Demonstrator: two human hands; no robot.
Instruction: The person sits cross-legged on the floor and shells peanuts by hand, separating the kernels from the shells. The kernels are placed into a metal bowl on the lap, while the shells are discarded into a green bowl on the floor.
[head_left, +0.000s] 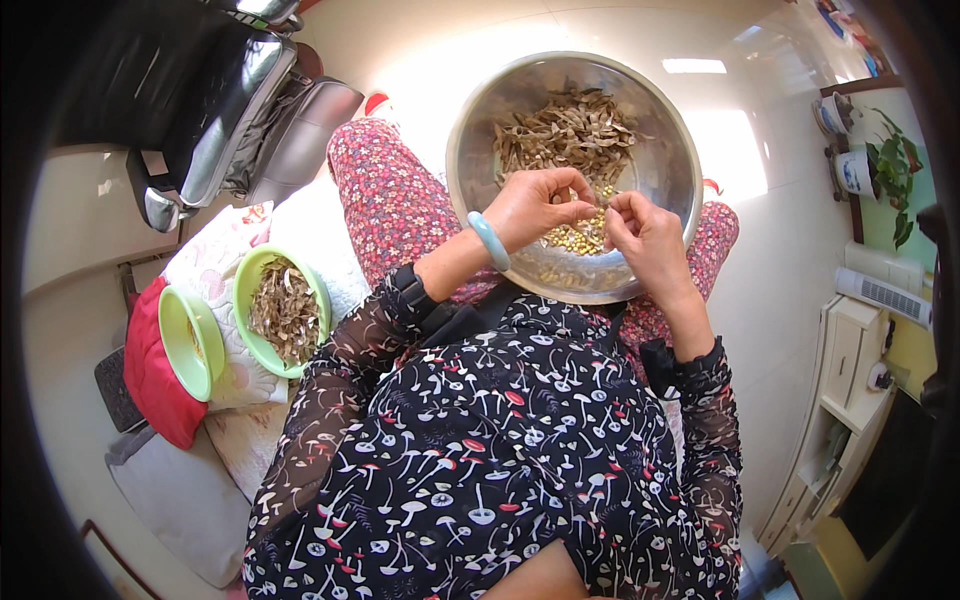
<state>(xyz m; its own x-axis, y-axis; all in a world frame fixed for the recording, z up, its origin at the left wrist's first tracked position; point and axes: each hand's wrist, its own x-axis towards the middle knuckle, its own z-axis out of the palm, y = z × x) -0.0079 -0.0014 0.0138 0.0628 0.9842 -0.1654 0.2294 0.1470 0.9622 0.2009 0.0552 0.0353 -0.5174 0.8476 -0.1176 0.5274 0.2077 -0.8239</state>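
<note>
A wide stainless steel basin (463, 127) rests across my lap. Dry brown bean pods (570, 135) are heaped in its far half. Loose yellow beans, apparently soybeans (577, 238), lie in the near part. Over these beans my left hand (544, 201), with a pale bangle (488, 241) at the wrist, has its thumb and fingertips drawn together. Close beside it, my right hand (646, 236) is in a similar pinch, fingers curled. The fingertips of the two hands nearly meet. Whatever is between them is too small to make out.
To the left, a green plastic bowl (321, 300) contains brown husks. Another green bowl (214, 352) stands tilted on a red cloth (154, 375), some yellow beans inside. Black and grey bags (300, 142) are at upper left. Potted plants (855, 174) and a white cabinet (847, 360) line the right.
</note>
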